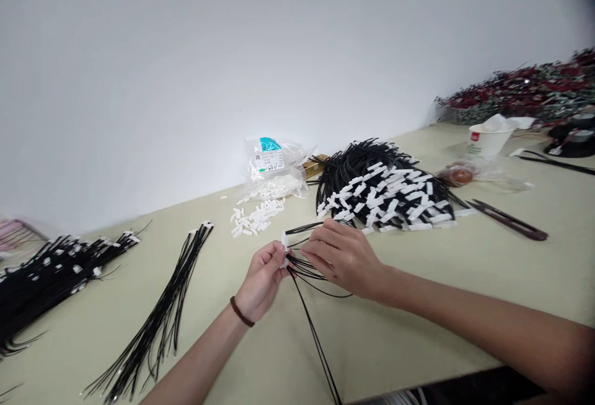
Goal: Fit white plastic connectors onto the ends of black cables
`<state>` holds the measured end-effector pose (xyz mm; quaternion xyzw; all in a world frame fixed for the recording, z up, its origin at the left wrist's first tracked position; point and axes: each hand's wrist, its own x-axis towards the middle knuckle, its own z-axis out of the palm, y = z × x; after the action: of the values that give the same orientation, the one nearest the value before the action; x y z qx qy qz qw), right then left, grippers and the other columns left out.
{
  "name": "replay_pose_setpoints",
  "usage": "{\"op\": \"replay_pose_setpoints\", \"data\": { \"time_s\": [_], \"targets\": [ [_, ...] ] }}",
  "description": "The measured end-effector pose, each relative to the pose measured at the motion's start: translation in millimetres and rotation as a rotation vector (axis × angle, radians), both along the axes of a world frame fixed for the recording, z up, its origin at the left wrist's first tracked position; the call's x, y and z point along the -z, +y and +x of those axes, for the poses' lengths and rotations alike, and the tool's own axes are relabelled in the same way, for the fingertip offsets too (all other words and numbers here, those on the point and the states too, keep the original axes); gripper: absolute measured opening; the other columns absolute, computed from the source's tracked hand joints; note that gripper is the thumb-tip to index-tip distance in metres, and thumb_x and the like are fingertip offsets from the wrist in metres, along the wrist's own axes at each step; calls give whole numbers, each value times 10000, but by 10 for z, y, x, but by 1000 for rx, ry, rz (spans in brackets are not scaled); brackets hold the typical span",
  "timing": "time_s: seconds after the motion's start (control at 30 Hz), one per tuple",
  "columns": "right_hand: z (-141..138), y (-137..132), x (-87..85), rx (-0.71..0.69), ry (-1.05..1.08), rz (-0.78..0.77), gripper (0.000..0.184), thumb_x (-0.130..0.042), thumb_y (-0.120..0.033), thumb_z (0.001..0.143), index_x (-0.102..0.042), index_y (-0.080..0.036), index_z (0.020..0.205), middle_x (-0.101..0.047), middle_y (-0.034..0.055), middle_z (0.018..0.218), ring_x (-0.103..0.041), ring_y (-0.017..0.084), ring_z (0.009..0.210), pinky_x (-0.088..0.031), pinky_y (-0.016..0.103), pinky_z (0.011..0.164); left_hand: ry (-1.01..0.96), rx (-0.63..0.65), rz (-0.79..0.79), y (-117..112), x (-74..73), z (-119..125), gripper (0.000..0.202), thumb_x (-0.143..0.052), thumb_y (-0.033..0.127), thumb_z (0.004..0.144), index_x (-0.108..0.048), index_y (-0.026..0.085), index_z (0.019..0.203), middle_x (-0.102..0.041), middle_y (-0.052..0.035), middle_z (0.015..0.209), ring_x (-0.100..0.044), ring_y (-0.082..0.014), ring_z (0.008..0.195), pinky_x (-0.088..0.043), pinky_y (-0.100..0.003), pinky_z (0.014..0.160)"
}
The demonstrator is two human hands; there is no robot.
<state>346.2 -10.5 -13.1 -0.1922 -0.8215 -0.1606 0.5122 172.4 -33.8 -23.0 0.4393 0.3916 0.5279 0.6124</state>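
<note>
Above the table [395, 349], my right hand [344, 257] pinches black wires [303, 266], light and springy by my guess, best gripped near their ends. My left hand [261, 278] clasps the white connector [285, 240] they run into: probably stiff, smooth; I'd hold its sides.

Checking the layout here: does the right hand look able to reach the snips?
Probably yes: the snips lie uncovered and the wire pile leaves its near side free, though the right hand is busy with wires.
</note>
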Motion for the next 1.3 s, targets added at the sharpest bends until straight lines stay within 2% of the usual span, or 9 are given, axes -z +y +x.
{"op": "replay_pose_setpoints", "data": {
  "time_s": [0.47,0.63,1.3],
  "targets": [
    [-18,-8,24,-8,-33,-9,214,-493,-148,852,-586,-138,659,-551,23,624,-423,121,630,-358,251,593,52,44,47,0,27,-13,205,-641,337,732,-584,139,731,-538,-7,684,-465,-93,637,-385,-207,596],
    [-17,-20,19,-7,-17,-14,230,-471,-157,862,-581,-142,660,-549,26,625,-412,126,634,-351,256,581,56,35,52,-19,8,4,218,-646,349,724,-587,140,713,-537,-10,681,-470,-100,649,-393,-218,618],
    [-12,10,34,-47,-79,11,269,-440,-101,860,-556,-160,625,-502,2,578,-376,113,596,-308,247,543,87,16,38,-69,-38,64,276,-676,367,686,-539,140,609,-475,26,555,-398,-80,540,-315,-204,535]
  ]
}}
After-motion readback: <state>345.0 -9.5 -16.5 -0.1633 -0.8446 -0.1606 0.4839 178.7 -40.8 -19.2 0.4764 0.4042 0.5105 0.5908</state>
